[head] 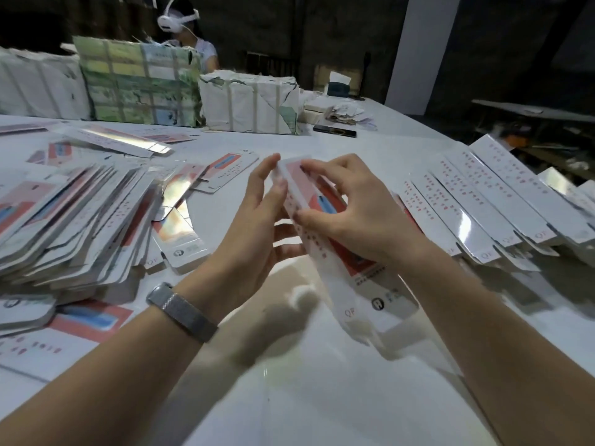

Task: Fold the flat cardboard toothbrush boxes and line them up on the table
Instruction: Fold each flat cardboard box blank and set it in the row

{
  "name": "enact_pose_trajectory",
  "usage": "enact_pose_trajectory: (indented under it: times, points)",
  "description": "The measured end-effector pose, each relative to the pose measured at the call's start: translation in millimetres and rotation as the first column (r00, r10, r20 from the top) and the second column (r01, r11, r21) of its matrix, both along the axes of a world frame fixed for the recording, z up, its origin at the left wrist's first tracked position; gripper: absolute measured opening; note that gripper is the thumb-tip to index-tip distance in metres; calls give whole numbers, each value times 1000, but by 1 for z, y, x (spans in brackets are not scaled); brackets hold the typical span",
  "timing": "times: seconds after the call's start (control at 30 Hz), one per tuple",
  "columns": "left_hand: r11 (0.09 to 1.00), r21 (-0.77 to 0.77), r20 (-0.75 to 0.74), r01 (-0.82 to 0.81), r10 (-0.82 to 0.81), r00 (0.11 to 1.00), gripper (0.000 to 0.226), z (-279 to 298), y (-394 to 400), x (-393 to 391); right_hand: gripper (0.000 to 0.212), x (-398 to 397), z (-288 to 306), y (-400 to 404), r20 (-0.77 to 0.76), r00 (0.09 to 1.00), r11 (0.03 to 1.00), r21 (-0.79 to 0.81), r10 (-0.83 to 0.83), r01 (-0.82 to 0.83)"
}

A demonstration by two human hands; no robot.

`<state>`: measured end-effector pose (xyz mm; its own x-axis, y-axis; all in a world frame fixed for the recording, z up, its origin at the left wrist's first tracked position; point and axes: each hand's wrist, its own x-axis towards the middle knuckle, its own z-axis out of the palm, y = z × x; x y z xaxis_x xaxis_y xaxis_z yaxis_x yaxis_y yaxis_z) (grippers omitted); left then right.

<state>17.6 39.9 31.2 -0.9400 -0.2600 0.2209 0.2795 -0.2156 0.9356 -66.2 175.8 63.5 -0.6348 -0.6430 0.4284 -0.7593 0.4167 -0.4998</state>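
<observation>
Partly hidden box (325,249), both hands' (354,217) grip, lower end blurred

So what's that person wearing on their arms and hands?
Both arms are bare, with no sleeves in view. The left wrist has a grey mesh-textured band like a watch strap. The left hand and right hand wear no gloves or visible rings.
</observation>
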Motion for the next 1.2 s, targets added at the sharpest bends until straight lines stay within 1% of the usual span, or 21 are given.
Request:
enact_pose_trajectory:
  times: [0.03, 0.07, 0.17, 0.23, 0.33, 0.37, 0.43, 0.53, 0.67, 0.77, 0.83, 0.87, 0.9, 0.93, 0.97, 1.03, 1.07, 1.1, 1.13, 1.17, 1.2]
  points:
    - [999, -16, 20, 31, -30, 999, 36, -1, 0, 0, 70, -3, 1, 2, -21, 999, 999, 9, -39, 39]
    - [996, -78, 33, 40, -37, 999, 36, -2, 0, 0, 69, -8, 3, 5, -24, 996, 996, 23, -80, 81]
    - [934, -354, 14, -48, 57, 998, 42, -6, 1, -1, 65, -30, 5, 18, -48, 961, 948, 157, -272, 276]
    - [903, -417, -14, -101, 105, 994, 40, -8, 1, -1, 55, -46, 0, 30, -73, 906, 856, 302, -418, 419]
    - [888, -431, -12, -162, 173, 985, 27, -5, -7, 1, 41, -65, -11, 42, -99, 846, 717, 487, -523, 500]
    - [879, -440, -9, -183, 200, 980, 24, -3, -9, 1, 41, -70, -12, 45, -107, 834, 693, 504, -541, 515]
    - [852, -471, -9, -226, 252, 968, 21, -1, -15, 1, 39, -77, -13, 50, -140, 808, 677, 476, -573, 562]
    - [774, -556, -43, -302, 336, 941, 19, -2, -28, -1, 36, -82, -16, 54, -190, 784, 670, 426, -591, 608]
    - [562, -711, -119, -423, 496, 860, 22, 1, -54, -2, 43, -84, -18, 55, -202, 778, 666, 417, -595, 618]
    - [380, -781, -182, -496, 622, 762, 22, 8, -78, 4, 40, -83, -19, 56, -205, 787, 674, 420, -581, 607]
    - [165, -867, -221, -470, 719, 659, 30, 16, -98, 12, 33, -75, -18, 50, -177, 817, 730, 376, -549, 571]
    - [55, -910, -219, -410, 776, 591, 37, 20, -110, 18, 28, -69, -16, 43, -165, 844, 773, 343, -510, 534]
    - [-12, -941, -197, -338, 831, 520, 45, 24, -121, 25, 23, -62, -14, 35, -162, 875, 820, 307, -455, 483]
    - [-19, -960, -150, -280, 878, 454, 52, 28, -132, 34, 18, -52, -12, 24, -158, 907, 868, 265, -391, 421]
    - [17, -969, -85, -245, 913, 399, 58, 30, -143, 43, 13, -40, -10, 12, -145, 936, 913, 216, -320, 345]
    - [146, -973, 83, -176, 943, 323, 68, 32, -160, 58, 5, -13, -8, -12, -99, 983, 978, 125, -155, 166]
    - [217, -968, 171, -127, 939, 300, 71, 33, -164, 62, 5, 0, -8, -24, -75, 995, 992, 94, -72, 79]
    - [277, -958, 247, -68, 925, 288, 71, 33, -165, 65, 6, 12, -8, -35, -50, 999, 997, 79, 1, 3]
    - [312, -950, 296, -11, 911, 287, 68, 33, -163, 66, 6, 21, -8, -45, -26, 998, 995, 78, 61, -59]
    - [314, -949, 307, 26, 904, 298, 64, 33, -162, 66, 6, 28, -9, -54, -5, 994, 991, 82, 111, -110]
    - [287, -957, 283, 37, 905, 317, 60, 32, -161, 65, 6, 33, -8, -62, 18, 988, 985, 81, 152, -153]
